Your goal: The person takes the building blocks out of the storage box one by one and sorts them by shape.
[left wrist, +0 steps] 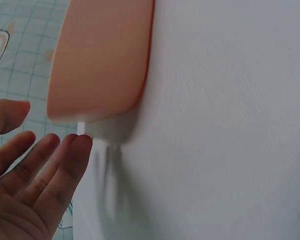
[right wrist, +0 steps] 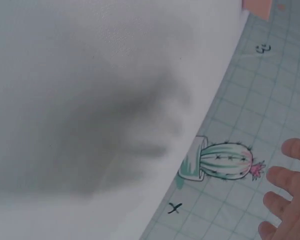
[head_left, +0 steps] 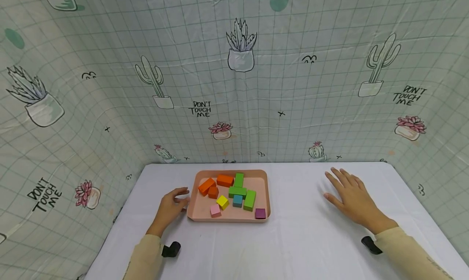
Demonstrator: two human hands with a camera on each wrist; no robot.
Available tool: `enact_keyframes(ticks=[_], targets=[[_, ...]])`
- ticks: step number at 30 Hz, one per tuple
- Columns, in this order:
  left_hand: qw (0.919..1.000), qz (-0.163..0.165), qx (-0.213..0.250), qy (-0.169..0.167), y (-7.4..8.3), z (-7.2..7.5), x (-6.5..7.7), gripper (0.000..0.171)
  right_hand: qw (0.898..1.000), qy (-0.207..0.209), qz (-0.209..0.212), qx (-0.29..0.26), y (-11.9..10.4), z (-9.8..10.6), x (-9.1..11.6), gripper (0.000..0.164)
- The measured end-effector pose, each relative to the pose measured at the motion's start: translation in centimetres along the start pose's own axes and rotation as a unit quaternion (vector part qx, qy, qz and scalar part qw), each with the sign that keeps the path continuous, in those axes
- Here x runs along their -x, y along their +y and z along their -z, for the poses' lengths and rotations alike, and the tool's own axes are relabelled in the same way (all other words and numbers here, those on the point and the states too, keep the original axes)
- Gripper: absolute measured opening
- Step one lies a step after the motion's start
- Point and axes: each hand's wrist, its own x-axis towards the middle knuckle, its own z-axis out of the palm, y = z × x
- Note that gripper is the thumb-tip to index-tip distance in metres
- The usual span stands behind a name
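Note:
A pink tray (head_left: 229, 220) lies left of the table's middle in the head view. It holds several blocks: orange ones (head_left: 225, 180) at the back left, green ones (head_left: 250, 200) toward the right, a blue block (head_left: 237, 201), a yellow block (head_left: 222, 202), a pink block (head_left: 215, 210) and a purple block (head_left: 260, 213) in the front right corner. My left hand (head_left: 171, 206) is at the tray's left end, fingertips close to its wall (left wrist: 102, 65), fingers loosely bent. Over the table on the right, my right hand (head_left: 349, 196) hovers with fingers spread, holding nothing.
The white table (head_left: 293, 247) backs onto a hanging grid-patterned cloth (head_left: 278, 84) printed with plants, which also runs along both sides. Each sleeved wrist carries a black camera mount (head_left: 171, 249). My right hand casts a shadow on the table.

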Motion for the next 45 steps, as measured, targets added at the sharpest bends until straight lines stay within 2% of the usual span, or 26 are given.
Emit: enact_keyframes(ticks=[13,19,27,34,40,45], targets=[[0.9981,0.050,0.033,-0.014,0.6,-0.3,-0.1,0.041,0.999,-0.010,0.043,-0.012,-3.0,0.0,-0.9,0.065],[0.9977,0.057,0.031,-0.016,0.8,-0.3,-0.1,0.039,0.998,-0.020,0.062,-0.010,-4.4,-0.3,-1.5,0.064],[0.9971,0.061,0.041,-0.022,0.9,-0.2,-0.2,0.040,0.996,-0.009,0.091,-0.018,-5.9,-0.4,-2.3,0.062],[0.9953,0.087,0.038,-0.021,1.2,-0.2,-0.4,0.042,0.994,-0.021,0.104,-0.018,-7.1,-0.6,-2.9,0.062],[0.9913,0.114,0.055,-0.036,1.5,0.0,-0.4,0.044,0.992,-0.028,0.120,-0.014,-8.1,-1.1,-3.5,0.063],[0.9908,0.115,0.055,-0.045,1.4,0.0,-0.6,0.045,0.990,-0.047,0.130,-0.010,-9.2,-1.4,-4.1,0.064]])
